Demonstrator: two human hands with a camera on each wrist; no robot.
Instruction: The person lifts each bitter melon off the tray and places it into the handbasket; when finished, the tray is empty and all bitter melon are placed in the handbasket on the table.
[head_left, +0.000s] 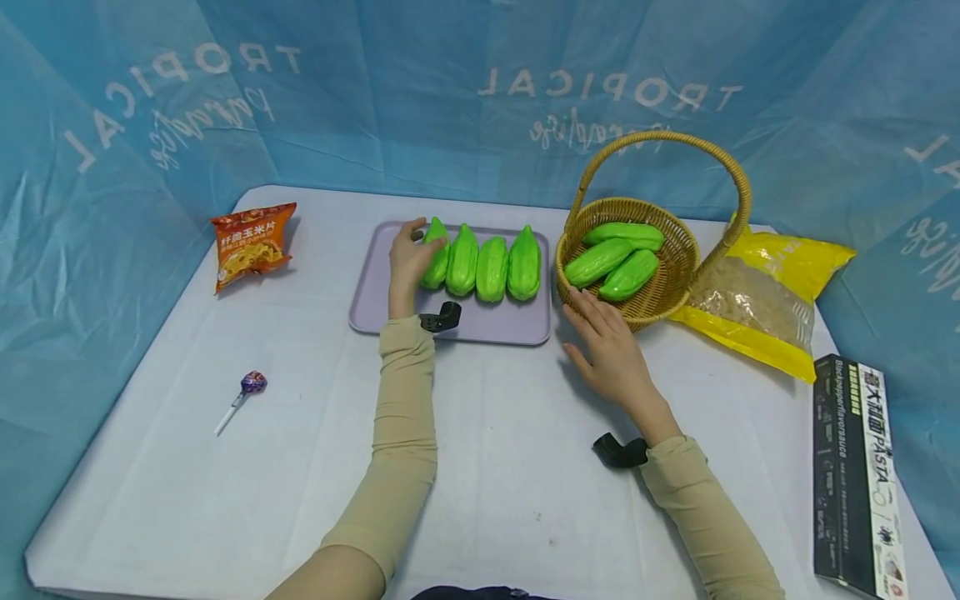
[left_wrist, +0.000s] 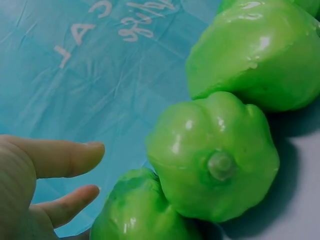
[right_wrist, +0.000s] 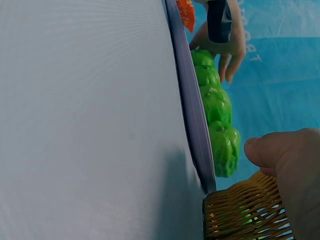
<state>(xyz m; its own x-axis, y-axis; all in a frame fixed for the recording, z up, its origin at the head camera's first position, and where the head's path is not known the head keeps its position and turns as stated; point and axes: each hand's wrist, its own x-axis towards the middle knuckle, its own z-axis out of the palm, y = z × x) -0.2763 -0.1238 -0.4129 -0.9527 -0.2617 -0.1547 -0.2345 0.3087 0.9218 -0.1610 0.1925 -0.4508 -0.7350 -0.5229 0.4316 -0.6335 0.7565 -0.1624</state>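
Note:
Several ribbed, glossy green gourd-like fruits [head_left: 492,269] lie side by side on a lilac tray [head_left: 365,293]. My left hand [head_left: 409,260] is at the leftmost green fruit [head_left: 435,258], thumb and fingers spread apart. In the left wrist view, the thumb [left_wrist: 75,159] and a finger stand clear of the nearest fruits. Three more green fruits [head_left: 630,273] lie in a wicker basket [head_left: 678,287] with a tall handle. My right hand [head_left: 611,354] has its fingers extended at the basket's front left rim and holds nothing; whether it touches the rim is unclear.
A yellow bag [head_left: 765,296] lies right of the basket, with a black and white pasta box [head_left: 855,475] in front of it. An orange snack packet [head_left: 253,246] and a lollipop [head_left: 252,383] lie on the left. Blue cloth [head_left: 435,100] surrounds the white table.

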